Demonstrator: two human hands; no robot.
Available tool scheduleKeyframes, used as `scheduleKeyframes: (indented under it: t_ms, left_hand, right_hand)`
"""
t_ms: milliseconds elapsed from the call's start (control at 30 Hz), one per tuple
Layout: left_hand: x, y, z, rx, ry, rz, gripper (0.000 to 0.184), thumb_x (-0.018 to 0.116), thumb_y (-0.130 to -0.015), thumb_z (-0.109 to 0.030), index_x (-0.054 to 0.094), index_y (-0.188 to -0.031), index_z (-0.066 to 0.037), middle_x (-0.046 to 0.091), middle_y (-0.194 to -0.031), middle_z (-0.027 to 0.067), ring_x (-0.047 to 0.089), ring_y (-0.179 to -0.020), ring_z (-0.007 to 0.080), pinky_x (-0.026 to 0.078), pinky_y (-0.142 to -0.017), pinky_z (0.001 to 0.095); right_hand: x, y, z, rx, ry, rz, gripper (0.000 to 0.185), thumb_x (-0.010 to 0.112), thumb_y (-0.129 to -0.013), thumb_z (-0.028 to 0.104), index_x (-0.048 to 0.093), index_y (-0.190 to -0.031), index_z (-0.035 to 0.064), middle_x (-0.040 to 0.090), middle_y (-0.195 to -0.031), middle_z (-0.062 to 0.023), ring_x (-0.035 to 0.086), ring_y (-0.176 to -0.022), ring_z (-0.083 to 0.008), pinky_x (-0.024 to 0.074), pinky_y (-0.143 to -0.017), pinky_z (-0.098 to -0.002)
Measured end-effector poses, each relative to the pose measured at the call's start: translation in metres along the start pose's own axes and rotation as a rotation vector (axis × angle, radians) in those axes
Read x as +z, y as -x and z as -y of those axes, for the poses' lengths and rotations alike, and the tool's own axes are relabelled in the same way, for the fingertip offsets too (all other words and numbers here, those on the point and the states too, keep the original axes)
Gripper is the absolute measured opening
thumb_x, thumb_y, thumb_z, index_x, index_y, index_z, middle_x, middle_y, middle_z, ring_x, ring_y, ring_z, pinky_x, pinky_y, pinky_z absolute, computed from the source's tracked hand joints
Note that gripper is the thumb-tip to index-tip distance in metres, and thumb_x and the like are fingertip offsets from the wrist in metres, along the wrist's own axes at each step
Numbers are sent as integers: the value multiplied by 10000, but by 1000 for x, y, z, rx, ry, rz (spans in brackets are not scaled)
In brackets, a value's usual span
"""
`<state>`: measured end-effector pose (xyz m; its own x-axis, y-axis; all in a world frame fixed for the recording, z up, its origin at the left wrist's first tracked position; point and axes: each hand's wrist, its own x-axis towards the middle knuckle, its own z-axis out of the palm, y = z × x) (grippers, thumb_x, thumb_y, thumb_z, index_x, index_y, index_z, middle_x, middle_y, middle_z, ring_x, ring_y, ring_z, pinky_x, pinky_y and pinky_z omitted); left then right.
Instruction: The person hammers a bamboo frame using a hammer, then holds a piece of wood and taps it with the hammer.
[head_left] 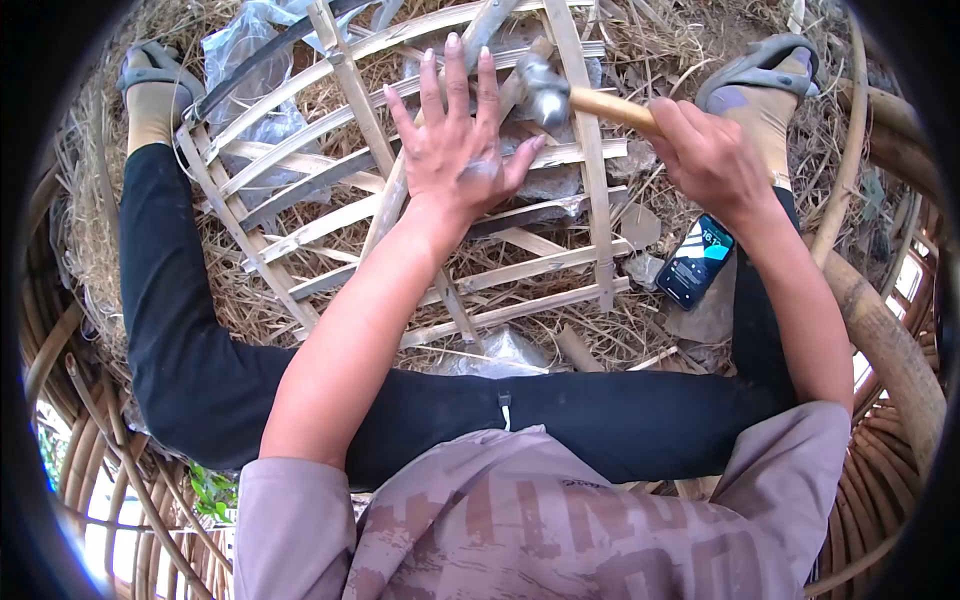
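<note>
A frame of crossed bamboo slats [590,200] lies on the straw-covered ground between my legs. My left hand [455,150] rests flat on its upper middle, fingers spread, with nothing gripped. In my right hand [705,155] is a hammer [610,107], held by its wooden handle. Its metal head is over the slats just right of my left hand, near a upright slat; whether it touches the wood I cannot tell. Any nail under the hammer head is not visible.
A lit smartphone [695,262] lies on the ground by my right leg. Clear plastic sheeting [250,75] shows at the upper left, with another crumpled piece [500,350] near my lap. Thick bamboo poles [885,350] curve around the right side. My sandalled feet flank the slats.
</note>
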<state>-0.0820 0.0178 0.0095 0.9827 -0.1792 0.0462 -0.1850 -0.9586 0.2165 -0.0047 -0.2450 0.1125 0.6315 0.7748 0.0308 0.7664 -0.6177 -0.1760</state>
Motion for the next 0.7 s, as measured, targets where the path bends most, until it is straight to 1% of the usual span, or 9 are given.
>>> scheduleKeyframes:
  t_ms: [67,133,233,367,400,500,533,600,700]
  left_hand:
    - [-5,-6,0,-16,-145,100,1063,610,-853,-701,274,-1623,-48,180,-1695,225,243,-1528,437,221,-1136,749]
    - [4,-3,1,-9,3,-30,1121,644,-818,-705,248,-1631,-44,173,-1699,221,232,-1532,441,209,-1144,744]
    - [3,-4,0,-22,13,-38,1148,642,-813,-719,214,-1641,-49,165,-1704,211,229,-1536,433,204,-1148,744]
    - [-3,-5,0,-30,-72,69,1130,616,-832,-729,208,-1644,-58,155,-1707,206,221,-1541,419,200,-1154,743]
    - [3,-4,3,-19,79,40,1155,666,-809,-678,130,-1665,-119,88,-1712,210,158,-1550,463,151,-1133,799]
    - [9,-4,5,-9,24,14,1174,700,-774,-639,139,-1664,-119,120,-1701,230,185,-1541,465,177,-1124,800]
    - [9,-3,6,-5,45,-31,1181,714,-754,-612,145,-1662,-116,132,-1698,234,199,-1535,467,182,-1122,800]
    - [12,-3,3,8,95,-115,1197,741,-715,-559,156,-1659,-110,155,-1692,242,226,-1525,469,192,-1116,799]
    - [-1,-4,2,-12,-73,47,1125,648,-818,-714,229,-1636,-65,192,-1686,217,233,-1531,423,230,-1128,761]
  right_hand:
    - [-19,-10,11,-138,-47,-59,182,693,-924,201,557,-977,93,531,-654,-38,611,-518,-219,479,-445,-363]
    - [-26,-13,17,-256,-94,-96,143,666,-938,168,542,-945,98,549,-638,-43,639,-527,-245,493,-444,-383]
    - [9,-4,6,87,149,171,164,676,-936,192,542,-935,97,520,-645,-26,620,-519,-227,480,-443,-371]
    - [-14,-11,18,-111,-45,-23,123,633,-962,180,540,-977,102,513,-650,-15,614,-518,-227,475,-444,-364]
    - [-18,-9,21,-162,-57,-64,141,644,-963,186,533,-991,104,519,-656,-13,608,-512,-219,471,-441,-362]
    - [-7,1,-2,-214,58,7,188,684,-952,209,535,-989,100,517,-664,-20,602,-512,-204,470,-444,-364]
    - [6,1,-3,28,154,177,199,701,-936,189,536,-994,95,514,-671,-26,603,-525,-200,471,-451,-368]
    - [-3,4,-4,-11,73,95,177,691,-923,153,537,-987,94,516,-670,-34,602,-522,-211,478,-453,-374]
    - [-19,-6,6,-160,-26,-52,162,686,-926,147,537,-959,94,523,-670,-47,594,-506,-218,478,-446,-373]
